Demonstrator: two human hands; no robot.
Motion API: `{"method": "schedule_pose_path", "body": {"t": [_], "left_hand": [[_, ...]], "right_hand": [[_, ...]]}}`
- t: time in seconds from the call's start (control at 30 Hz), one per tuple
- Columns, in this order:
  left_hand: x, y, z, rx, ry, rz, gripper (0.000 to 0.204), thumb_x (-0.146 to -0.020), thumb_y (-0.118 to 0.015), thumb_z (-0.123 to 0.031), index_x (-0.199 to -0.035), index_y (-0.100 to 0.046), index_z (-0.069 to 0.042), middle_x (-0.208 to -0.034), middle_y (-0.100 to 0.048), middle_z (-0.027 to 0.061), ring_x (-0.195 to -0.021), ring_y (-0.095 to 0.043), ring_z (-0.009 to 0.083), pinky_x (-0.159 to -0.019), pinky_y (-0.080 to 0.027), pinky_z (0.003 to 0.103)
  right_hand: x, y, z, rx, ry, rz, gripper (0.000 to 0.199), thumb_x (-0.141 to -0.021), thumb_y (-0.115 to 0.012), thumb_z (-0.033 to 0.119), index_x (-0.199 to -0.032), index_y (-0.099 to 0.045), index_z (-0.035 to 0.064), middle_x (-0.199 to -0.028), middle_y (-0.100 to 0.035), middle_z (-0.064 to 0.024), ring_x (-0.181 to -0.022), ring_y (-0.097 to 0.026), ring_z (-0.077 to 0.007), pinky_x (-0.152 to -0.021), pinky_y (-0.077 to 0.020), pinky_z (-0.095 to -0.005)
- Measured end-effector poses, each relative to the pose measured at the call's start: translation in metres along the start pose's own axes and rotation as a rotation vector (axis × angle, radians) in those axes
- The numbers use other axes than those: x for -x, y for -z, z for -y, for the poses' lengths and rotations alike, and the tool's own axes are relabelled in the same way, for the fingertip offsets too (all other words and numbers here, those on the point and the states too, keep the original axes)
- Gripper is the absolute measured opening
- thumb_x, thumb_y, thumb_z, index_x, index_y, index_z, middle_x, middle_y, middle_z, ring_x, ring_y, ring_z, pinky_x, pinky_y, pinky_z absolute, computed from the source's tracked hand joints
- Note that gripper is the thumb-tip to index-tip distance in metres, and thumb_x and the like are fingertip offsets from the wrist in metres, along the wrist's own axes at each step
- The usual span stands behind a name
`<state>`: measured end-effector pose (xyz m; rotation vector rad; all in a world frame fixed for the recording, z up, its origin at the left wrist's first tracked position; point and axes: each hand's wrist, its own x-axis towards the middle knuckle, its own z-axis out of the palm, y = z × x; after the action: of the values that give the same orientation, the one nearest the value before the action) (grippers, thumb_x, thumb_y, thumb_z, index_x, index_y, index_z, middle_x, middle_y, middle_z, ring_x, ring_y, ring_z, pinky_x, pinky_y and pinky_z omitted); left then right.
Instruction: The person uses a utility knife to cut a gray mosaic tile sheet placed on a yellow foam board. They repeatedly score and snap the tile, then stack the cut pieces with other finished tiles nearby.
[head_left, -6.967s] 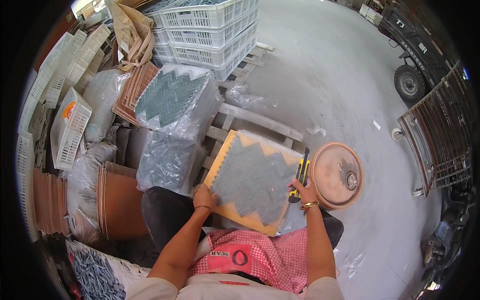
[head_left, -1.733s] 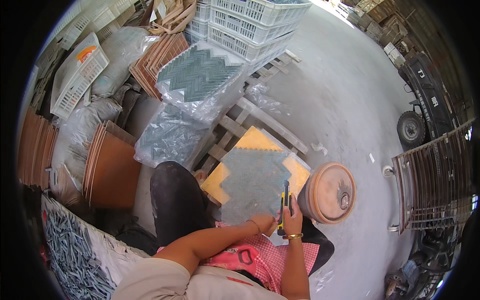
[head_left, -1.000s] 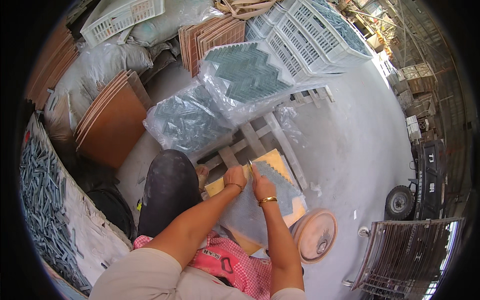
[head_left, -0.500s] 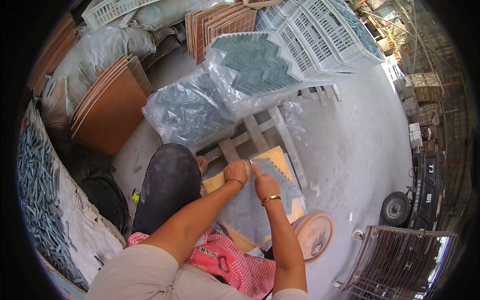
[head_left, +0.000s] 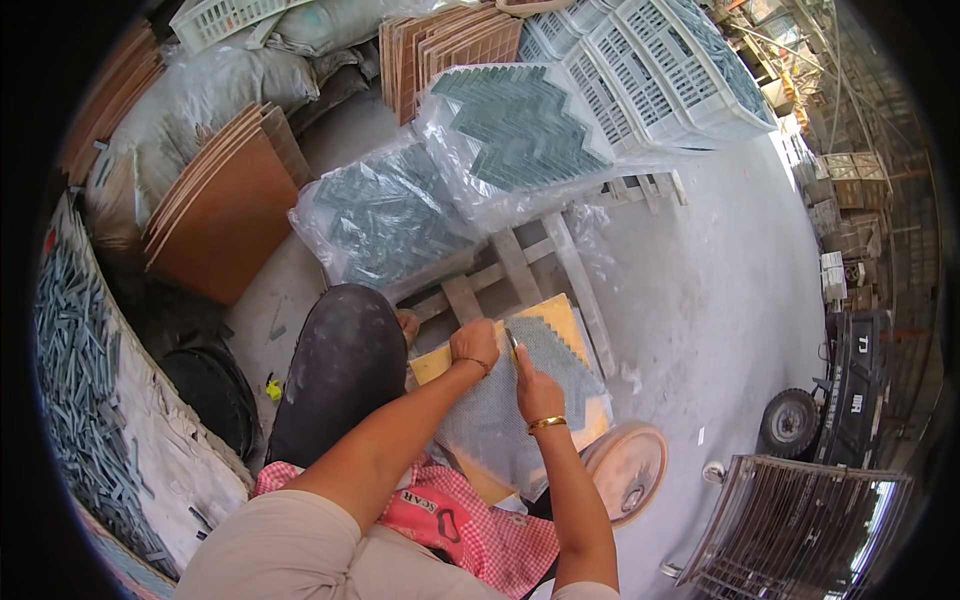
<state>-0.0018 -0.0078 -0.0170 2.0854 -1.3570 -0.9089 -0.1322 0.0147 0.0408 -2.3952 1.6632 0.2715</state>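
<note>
A grey mesh-covered tile sheet with a zigzag edge lies on a yellow board in front of my knees. At the sheet's far left edge, my left hand is closed in a fist; what its fingers grip is hidden. My right hand is wrapped round a slim utility knife, whose tip points away from me, low over the mesh beside the left hand. The knife is small, and I cannot tell whether its blade touches the sheet.
Plastic-wrapped stacks of green herringbone tile rest on a wooden pallet ahead. White crates stand behind. Brown boards lean at left, near a large container of loose tile strips. A round orange-brown lid is at right.
My right hand has drawn back toward me and slightly right, away from the left hand, and the knife now shows more plainly. The left hand stays closed at the sheet's edge.
</note>
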Motion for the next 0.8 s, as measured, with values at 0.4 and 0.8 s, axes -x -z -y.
{"method": "schedule_pose_path", "body": {"t": [0.4, 0.8], "left_hand": [[0.003, 0.015, -0.004, 0.056, -0.009, 0.086, 0.011, -0.071, -0.050, -0.015, -0.074, -0.057, -0.007, -0.081, -0.058, 0.0139, -0.078, -0.056, 0.0315, -0.066, -0.043, 0.041], [-0.015, 0.020, 0.005, 0.121, -0.189, 0.286, 0.011, -0.062, -0.058, -0.016, -0.069, -0.057, -0.008, -0.075, -0.057, 0.0097, -0.071, -0.055, 0.0252, -0.062, -0.043, 0.033]], "right_hand": [[0.030, -0.004, -0.006, -0.261, -0.056, -0.025, 0.050, -0.075, -0.051, 0.010, -0.123, -0.038, 0.0196, -0.066, -0.056, -0.0183, -0.058, -0.055, -0.0332, -0.053, -0.0439, -0.0410], [0.030, -0.006, -0.001, -0.793, -0.298, 0.020, 0.050, -0.075, -0.052, 0.011, -0.123, -0.039, 0.0199, -0.077, -0.057, -0.0224, -0.063, -0.056, -0.0358, -0.058, -0.0445, -0.0386]]}}
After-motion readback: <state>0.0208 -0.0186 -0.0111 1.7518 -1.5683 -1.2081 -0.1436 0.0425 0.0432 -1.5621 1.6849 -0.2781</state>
